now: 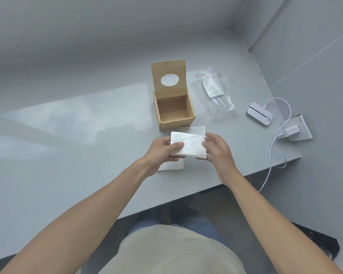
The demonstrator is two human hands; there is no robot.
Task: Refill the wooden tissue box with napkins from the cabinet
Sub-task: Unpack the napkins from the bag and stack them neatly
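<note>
Bamboo tissue box (173, 113) stands open on the grey counter (67, 135), lid tipped up, its inside bare as far as I see. Just in front of it I hold a small stack of white napkins (187, 144), my left hand (162, 149) gripping one edge and my right hand (216, 147) pinching the other. More napkins (194, 129) lie underneath on the counter; filling hasn't started. An emptied plastic wrapper (214, 89) lies beyond.

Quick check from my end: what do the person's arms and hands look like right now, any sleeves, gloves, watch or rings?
Both forearms are bare up to the bottom frame edge, with no sleeves in view. The left hand and right hand wear no gloves, and no watch, bracelet or ring shows on either wrist or on the visible fingers. Lower down, a light beige top covers the torso.
</note>
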